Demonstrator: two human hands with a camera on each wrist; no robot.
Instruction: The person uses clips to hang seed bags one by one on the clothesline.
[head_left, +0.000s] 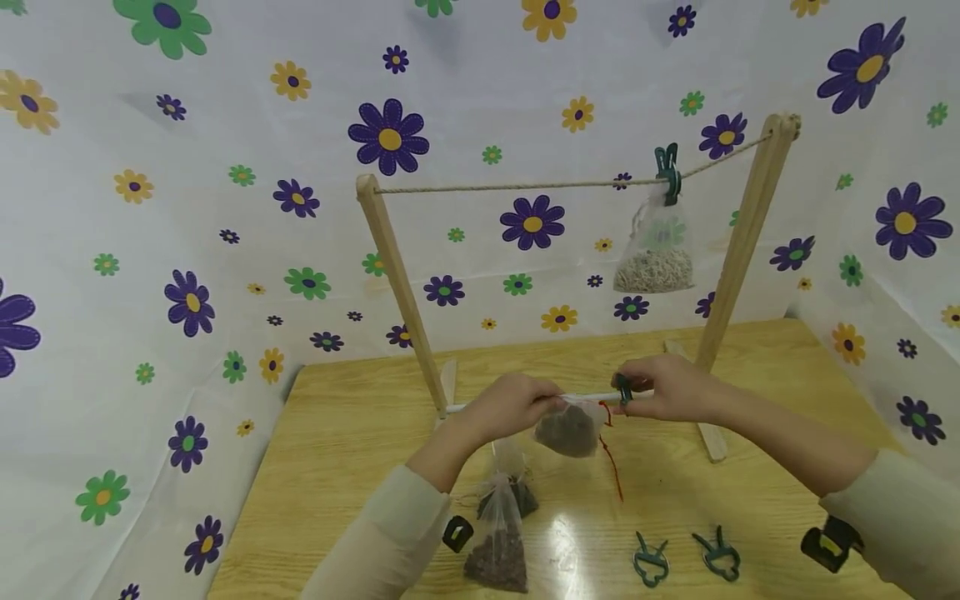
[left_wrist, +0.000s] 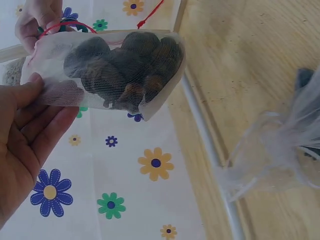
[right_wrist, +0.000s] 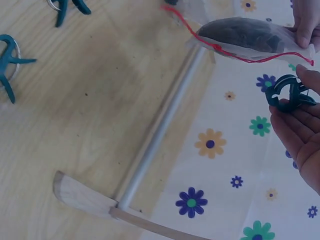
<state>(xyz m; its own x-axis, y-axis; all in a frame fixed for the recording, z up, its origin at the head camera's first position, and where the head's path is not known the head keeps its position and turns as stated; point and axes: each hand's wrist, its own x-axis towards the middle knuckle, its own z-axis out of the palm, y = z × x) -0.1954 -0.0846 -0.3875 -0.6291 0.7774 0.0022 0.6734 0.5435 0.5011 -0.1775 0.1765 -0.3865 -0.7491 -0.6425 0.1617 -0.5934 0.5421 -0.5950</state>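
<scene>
My left hand [head_left: 517, 404] pinches the top edge of a white mesh drawstring bag [left_wrist: 127, 70] with dark, rounded lumps inside. A red drawstring [right_wrist: 250, 59] trails from the bag's mouth. Just to the right, my right hand [head_left: 671, 387] grips a dark green spring clip [right_wrist: 290, 93] between thumb and fingers, close to the bag but apart from it. Above, another green clip [head_left: 667, 177] fastens a mesh bag [head_left: 655, 268] of pale pieces to a rope [head_left: 510, 187].
The rope runs between two wooden posts [head_left: 401, 287], with a white rod [right_wrist: 160, 131] joining their feet. More filled mesh bags [head_left: 498, 550] lie on the wooden table [head_left: 300, 492] at the left. Two green clips [head_left: 651, 562] lie near the front. Flowered cloth [head_left: 465, 108] surrounds the table.
</scene>
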